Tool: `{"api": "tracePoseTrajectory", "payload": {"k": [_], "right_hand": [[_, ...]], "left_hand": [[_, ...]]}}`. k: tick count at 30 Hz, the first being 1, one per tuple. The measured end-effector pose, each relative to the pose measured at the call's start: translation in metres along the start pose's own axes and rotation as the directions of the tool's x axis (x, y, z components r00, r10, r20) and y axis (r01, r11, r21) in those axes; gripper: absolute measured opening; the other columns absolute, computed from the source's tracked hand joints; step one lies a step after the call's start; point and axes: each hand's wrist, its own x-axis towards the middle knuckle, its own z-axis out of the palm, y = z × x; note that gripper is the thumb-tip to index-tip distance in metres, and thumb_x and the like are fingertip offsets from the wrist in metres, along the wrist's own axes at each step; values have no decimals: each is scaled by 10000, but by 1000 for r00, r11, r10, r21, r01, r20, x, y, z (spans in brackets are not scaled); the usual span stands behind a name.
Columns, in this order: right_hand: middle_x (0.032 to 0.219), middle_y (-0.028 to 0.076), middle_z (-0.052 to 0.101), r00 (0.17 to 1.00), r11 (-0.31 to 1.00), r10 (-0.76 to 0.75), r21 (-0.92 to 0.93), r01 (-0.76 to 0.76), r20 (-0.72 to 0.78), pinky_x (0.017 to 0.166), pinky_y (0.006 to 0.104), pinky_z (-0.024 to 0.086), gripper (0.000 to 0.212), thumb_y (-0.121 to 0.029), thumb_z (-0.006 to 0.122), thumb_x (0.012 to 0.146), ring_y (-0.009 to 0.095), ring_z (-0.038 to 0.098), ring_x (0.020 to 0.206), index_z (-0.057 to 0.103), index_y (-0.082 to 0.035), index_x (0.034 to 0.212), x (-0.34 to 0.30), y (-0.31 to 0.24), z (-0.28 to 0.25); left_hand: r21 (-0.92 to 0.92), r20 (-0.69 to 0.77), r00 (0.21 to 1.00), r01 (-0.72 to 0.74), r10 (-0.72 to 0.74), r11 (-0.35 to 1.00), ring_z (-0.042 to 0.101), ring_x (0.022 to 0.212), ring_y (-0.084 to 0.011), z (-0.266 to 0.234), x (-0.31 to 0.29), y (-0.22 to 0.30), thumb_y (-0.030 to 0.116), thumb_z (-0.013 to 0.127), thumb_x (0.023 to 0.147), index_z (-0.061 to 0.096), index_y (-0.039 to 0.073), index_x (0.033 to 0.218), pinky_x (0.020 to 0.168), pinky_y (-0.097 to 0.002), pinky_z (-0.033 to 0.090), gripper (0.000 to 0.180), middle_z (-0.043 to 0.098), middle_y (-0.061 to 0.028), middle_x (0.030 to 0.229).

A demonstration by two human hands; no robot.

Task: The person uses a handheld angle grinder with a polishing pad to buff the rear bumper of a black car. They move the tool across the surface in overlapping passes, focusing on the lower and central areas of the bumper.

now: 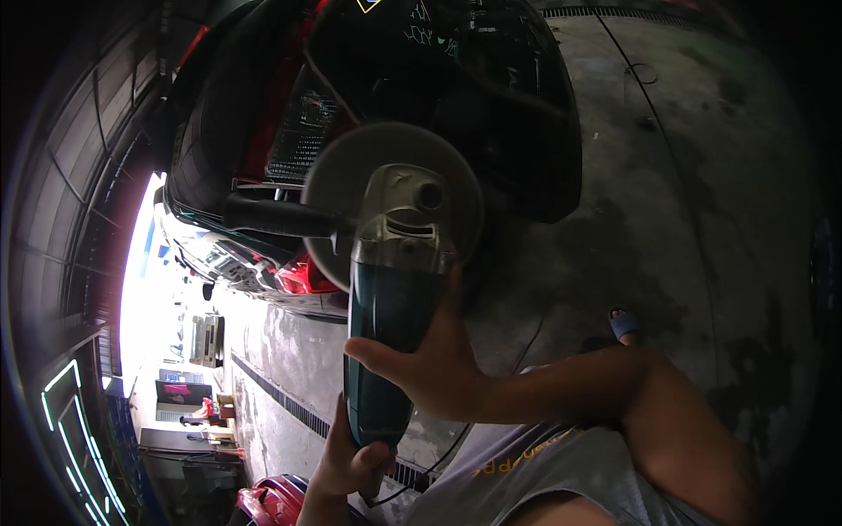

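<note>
Pointing its metal head [403, 206] up the view, the teal power tool [386, 302] is held in front of the dark car [526, 114], its long axis running almost straight up and leaning slightly right. Its round disc [338, 167] overlaps the car in view, contact unclear, and the black side handle [281, 216] juts left. The right hand [438, 373] wraps around its middle; the left hand [351, 465] clasps its rear end

Car [421, 79] beyond your polisher [386, 289]; your right hand [438, 368] around polisher's body, left hand [349, 465] at its rear; slipper [624, 325] right of it.
</note>
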Motion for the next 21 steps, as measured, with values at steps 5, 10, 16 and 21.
{"api": "tracePoseTrajectory", "payload": {"k": [5, 10, 16, 21], "right_hand": [[1575, 270, 363, 998, 993, -58, 104, 56, 20, 1260, 472, 344, 1423, -265, 888, 893, 344, 445, 1474, -317, -79, 1627, 3, 18, 16], [1585, 278, 354, 997, 993, -30, 116, 22, 72, 1262, 468, 343, 1396, -274, 865, 921, 347, 441, 1483, -324, -74, 1624, 11, 4, 23], [1567, 268, 385, 998, 997, 61, -41, -62, -25, 1235, 439, 383, 1377, -306, 879, 917, 326, 480, 1451, -266, -33, 1632, 10, -24, -21], [1383, 212, 565, 992, 997, -36, -77, 27, -121, 1119, 407, 505, 1134, -284, 889, 914, 269, 637, 1252, 69, 13, 1638, 41, -54, -65]], "left_hand": [[70, -56, 998, -39, 43, 997, 673, 658, -174, -11, -2, 3, 596, 920, 790, 189, 44, 1592, 539, -319, 574, 1217, 645, -105, 952], [73, -139, 987, -65, 75, 995, 685, 696, -183, -11, -10, 9, 537, 932, 810, 182, 52, 1601, 566, -316, 586, 1194, 647, -117, 1000], [-60, 67, 998, -3, 7, 998, 681, 697, -174, 17, 11, 18, 456, 889, 888, 152, 54, 1603, 572, -314, 579, 1103, 633, -121, 1000], [-49, 130, 991, -36, 42, 998, 666, 665, -156, 71, 49, 47, 438, 825, 954, 178, 44, 1559, 576, -309, 574, 969, 632, -113, 951]]}}
